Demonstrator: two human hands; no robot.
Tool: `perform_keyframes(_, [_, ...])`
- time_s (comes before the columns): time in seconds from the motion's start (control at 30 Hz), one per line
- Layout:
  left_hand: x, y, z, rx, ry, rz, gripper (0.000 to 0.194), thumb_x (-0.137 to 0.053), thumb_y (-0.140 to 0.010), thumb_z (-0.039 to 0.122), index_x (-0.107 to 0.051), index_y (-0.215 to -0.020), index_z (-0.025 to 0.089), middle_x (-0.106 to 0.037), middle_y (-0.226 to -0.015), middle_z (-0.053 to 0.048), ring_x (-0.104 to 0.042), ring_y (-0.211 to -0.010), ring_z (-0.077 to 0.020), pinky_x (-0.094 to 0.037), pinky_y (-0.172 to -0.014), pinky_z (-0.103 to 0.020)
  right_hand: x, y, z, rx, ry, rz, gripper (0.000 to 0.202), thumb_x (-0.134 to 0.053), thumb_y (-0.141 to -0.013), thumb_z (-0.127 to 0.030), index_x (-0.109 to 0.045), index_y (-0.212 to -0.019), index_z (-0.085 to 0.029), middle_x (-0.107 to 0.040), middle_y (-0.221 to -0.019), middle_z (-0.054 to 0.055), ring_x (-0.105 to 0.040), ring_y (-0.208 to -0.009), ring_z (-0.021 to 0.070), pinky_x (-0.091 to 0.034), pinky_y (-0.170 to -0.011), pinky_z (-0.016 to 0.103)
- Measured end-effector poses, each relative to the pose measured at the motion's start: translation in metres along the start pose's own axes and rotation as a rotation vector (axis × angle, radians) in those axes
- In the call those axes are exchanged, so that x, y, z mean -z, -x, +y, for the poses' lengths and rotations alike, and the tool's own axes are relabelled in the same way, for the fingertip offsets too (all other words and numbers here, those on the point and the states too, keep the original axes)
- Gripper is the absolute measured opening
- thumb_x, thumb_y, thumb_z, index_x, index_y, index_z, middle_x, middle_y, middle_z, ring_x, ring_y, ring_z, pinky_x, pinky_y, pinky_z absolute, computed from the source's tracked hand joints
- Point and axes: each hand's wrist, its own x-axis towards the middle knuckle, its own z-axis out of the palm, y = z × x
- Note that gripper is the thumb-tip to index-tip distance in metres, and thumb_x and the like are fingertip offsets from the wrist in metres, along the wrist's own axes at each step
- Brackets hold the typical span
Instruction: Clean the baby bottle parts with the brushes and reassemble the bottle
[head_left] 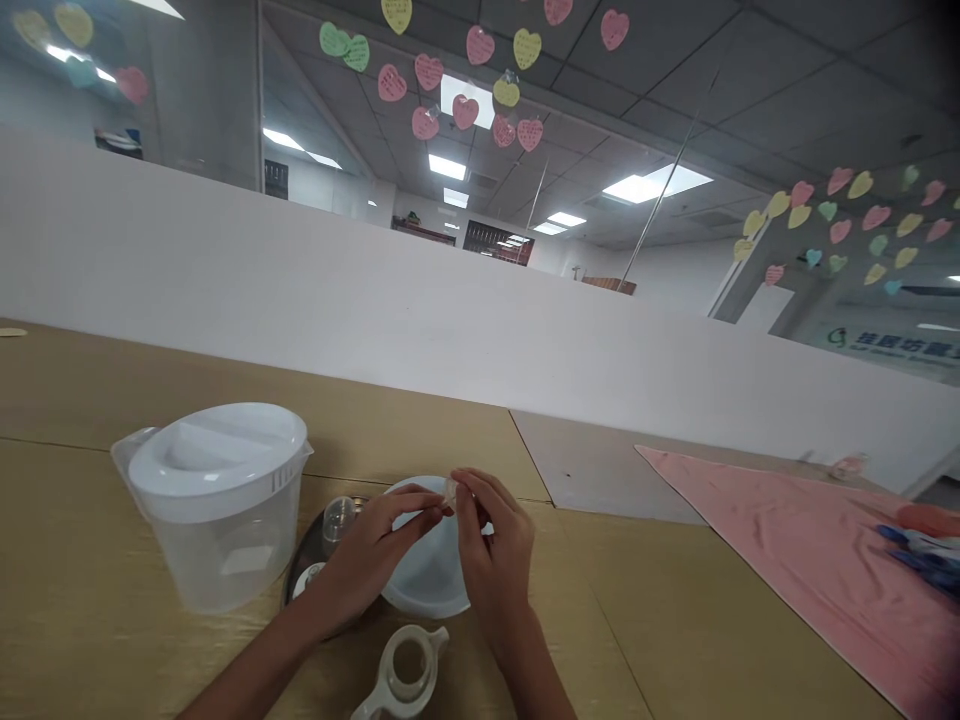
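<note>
My left hand (401, 530) and my right hand (495, 535) meet above a white bowl (424, 585). Between their fingertips is a small, pale, see-through piece (450, 493), pinched from both sides; its kind is too small to make out. Under my left forearm a dark round tray (294, 580) is partly hidden. It carries a clear plastic cup-like piece (339, 522) and a white round item (307, 578). Closer to me lies a whitish ring-shaped holder (409, 672) with a handle and a small tab, resembling an egg separator.
To the left stands a large translucent lidded pitcher (221, 510). A pink cloth (787, 550) covers the right side, with blue and orange items (926, 545) on it. A low white wall (450, 320) with glass above bounds the table's (67, 540) far edge.
</note>
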Motion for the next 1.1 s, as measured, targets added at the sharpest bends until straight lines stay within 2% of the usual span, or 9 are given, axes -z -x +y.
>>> perform_keyframes(0.13, [0.003,0.000,0.000,0.033,-0.039,0.040,0.028,-0.051,-0.081,0.036,-0.070,-0.093,0.020,-0.068,-0.097,-0.004,-0.059,-0.091,-0.0188,-0.044,-0.084,-0.026,-0.001,-0.004,0.001,-0.068,0.007,-0.083,0.019,-0.047,-0.085,-0.025,-0.065,-0.084,-0.017,-0.063,-0.087,0.005,-0.054,-0.057,0.0071,-0.041,-0.046,0.018])
perform_keyframes(0.23, [0.002,-0.001,-0.001,0.033,-0.083,0.018,0.028,-0.050,-0.082,0.037,-0.070,-0.091,0.020,-0.069,-0.091,-0.003,-0.059,-0.086,-0.0181,-0.044,-0.081,-0.026,0.003,-0.007,0.003,-0.105,0.044,-0.072,0.020,-0.050,-0.084,-0.030,-0.061,-0.073,-0.017,-0.060,-0.077,0.003,-0.051,-0.055,0.0071,-0.038,-0.044,0.017])
perform_keyframes(0.37, [-0.001,-0.001,-0.005,0.002,-0.120,-0.052,0.026,-0.050,-0.083,0.037,-0.071,-0.086,0.020,-0.068,-0.091,-0.002,-0.059,-0.086,-0.0173,-0.042,-0.082,-0.026,0.021,-0.014,0.011,-0.135,0.131,0.048,0.028,-0.051,-0.084,-0.038,-0.052,-0.066,-0.017,-0.050,-0.061,-0.002,-0.044,-0.051,0.0072,-0.036,-0.045,0.018])
perform_keyframes(0.5, [-0.005,0.000,-0.006,-0.018,-0.128,-0.095,0.026,-0.050,-0.084,0.037,-0.071,-0.086,0.021,-0.066,-0.093,-0.002,-0.058,-0.088,-0.0163,-0.042,-0.081,-0.025,0.048,-0.021,0.017,-0.166,0.107,0.189,0.032,-0.052,-0.083,-0.043,-0.050,-0.065,-0.017,-0.047,-0.061,-0.003,-0.044,-0.054,0.0086,-0.038,-0.048,0.020])
perform_keyframes(0.63, [-0.008,0.002,-0.003,-0.068,-0.193,-0.071,0.028,-0.049,-0.085,0.040,-0.071,-0.086,0.023,-0.064,-0.090,-0.002,-0.057,-0.085,-0.0156,-0.042,-0.079,-0.024,0.066,-0.023,0.013,-0.176,0.084,0.294,0.033,-0.055,-0.081,-0.047,-0.051,-0.067,-0.017,-0.046,-0.058,-0.004,-0.043,-0.051,0.0089,-0.036,-0.047,0.021])
perform_keyframes(0.83, [-0.011,0.000,-0.003,-0.102,-0.328,-0.092,0.029,-0.047,-0.087,0.040,-0.071,-0.092,0.026,-0.064,-0.090,-0.002,-0.056,-0.086,-0.0173,-0.040,-0.082,-0.028,0.081,-0.024,0.005,-0.212,0.103,0.430,0.032,-0.058,-0.078,-0.048,-0.054,-0.070,-0.017,-0.046,-0.052,-0.005,-0.044,-0.050,0.0091,-0.036,-0.049,0.022])
perform_keyframes(0.97, [-0.012,0.001,-0.005,-0.116,-0.449,-0.004,0.029,-0.046,-0.087,0.043,-0.071,-0.091,0.029,-0.060,-0.090,-0.002,-0.054,-0.086,-0.0176,-0.038,-0.085,-0.031,0.086,-0.024,0.003,-0.233,0.136,0.475,0.034,-0.058,-0.077,-0.051,-0.054,-0.070,-0.017,-0.046,-0.050,-0.005,-0.044,-0.048,0.0094,-0.035,-0.048,0.023])
perform_keyframes(1.1, [-0.010,0.003,-0.004,-0.127,-0.547,0.034,0.030,-0.044,-0.088,0.044,-0.070,-0.093,0.031,-0.053,-0.081,-0.001,-0.051,-0.081,-0.0166,-0.038,-0.080,-0.031,0.089,-0.025,-0.001,-0.273,0.178,0.522,0.036,-0.060,-0.075,-0.053,-0.054,-0.068,-0.018,-0.046,-0.049,-0.005,-0.044,-0.047,0.0097,-0.035,-0.046,0.023])
